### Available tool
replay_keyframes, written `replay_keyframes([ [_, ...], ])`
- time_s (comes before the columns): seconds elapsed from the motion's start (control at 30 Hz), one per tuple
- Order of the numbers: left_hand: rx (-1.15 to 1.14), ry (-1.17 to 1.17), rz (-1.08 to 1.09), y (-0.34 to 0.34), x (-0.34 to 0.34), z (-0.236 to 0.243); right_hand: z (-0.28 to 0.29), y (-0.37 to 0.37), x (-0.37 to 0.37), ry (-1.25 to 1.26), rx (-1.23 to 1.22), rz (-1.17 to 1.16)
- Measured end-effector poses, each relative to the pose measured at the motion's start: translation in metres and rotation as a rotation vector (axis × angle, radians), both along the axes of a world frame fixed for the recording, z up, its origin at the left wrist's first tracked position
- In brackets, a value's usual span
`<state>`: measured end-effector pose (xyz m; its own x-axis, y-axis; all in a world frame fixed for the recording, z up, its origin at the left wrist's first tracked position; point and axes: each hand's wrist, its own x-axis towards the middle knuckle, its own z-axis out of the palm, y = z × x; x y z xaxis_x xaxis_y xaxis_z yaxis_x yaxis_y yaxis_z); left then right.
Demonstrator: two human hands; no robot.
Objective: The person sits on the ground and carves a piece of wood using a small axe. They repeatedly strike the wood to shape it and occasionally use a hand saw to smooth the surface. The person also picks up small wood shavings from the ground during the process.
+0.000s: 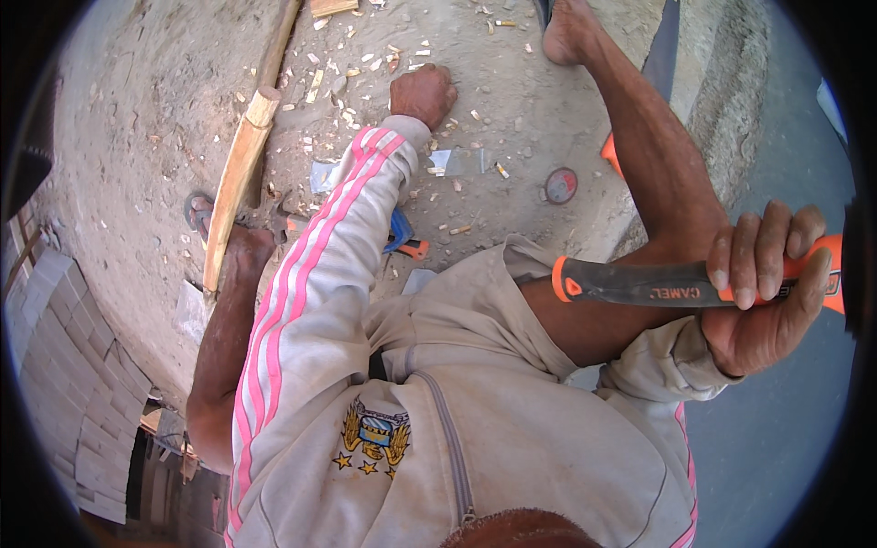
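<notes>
My left hand (421, 94) reaches out over the dusty ground among pale wood chips, fingers curled; anything inside is hidden. My right hand (767, 274) grips a black-and-orange tool handle (621, 283) held level at the right, its far end at the picture's dark rim. A peeled wooden pole (236, 187) with a cut end lies left of my left sleeve. Under that arm are a blue object (396, 230) and an orange-and-black handle (411, 247), both partly hidden. A small clear plastic piece (466, 162) lies just below my left hand.
A round dark-red disc (561, 185) lies between my left hand and my right leg (649, 137). A concrete edge (703, 119) runs along the right beside a smooth blue-grey surface (767, 420). Stacked pale blocks (68, 365) stand at the lower left.
</notes>
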<state>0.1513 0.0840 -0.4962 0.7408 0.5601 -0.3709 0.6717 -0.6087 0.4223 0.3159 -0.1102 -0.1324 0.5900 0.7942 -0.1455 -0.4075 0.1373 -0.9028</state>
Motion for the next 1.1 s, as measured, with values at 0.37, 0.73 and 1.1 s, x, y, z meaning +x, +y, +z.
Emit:
replay_keyframes([
  [0.37,-0.191,-0.353,0.341,-0.002,0.030,0.005,0.003,0.005,-0.004,-0.008,-0.026,-0.002],
  [0.73,-0.052,-0.191,0.084,0.007,-0.011,0.007,0.002,0.001,-0.003,0.002,0.000,0.020],
  [1.1,0.019,0.001,0.060,-0.007,0.021,0.003,-0.001,-0.002,0.001,-0.011,0.008,0.026],
])
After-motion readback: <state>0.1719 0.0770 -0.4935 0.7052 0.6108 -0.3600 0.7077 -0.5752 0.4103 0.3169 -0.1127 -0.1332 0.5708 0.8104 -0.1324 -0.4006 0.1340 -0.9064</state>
